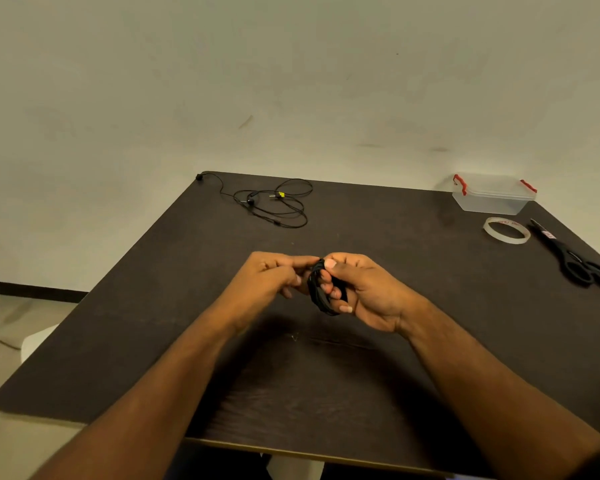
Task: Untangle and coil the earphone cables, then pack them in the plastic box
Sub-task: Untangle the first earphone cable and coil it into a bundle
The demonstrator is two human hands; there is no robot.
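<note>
A black earphone cable wound into a tight coil (pixel 318 293) is held over the middle of the dark table (pixel 153 341). My right hand (pixel 364 292) grips the coil, with fingers through its loop and the thumb on top. My left hand (pixel 274 275) pinches the coil's upper end between fingertips. A second black earphone cable (pixel 274 204) lies loose and looped at the table's far side, with a yellow tag on it. The clear plastic box (pixel 492 194) with red latches stands at the far right corner, lid on.
A roll of clear tape (pixel 507 230) lies just in front of the box. Black scissors (pixel 581 261) lie at the right edge. A wall stands right behind the table. A white object and cords sit on the floor to the left.
</note>
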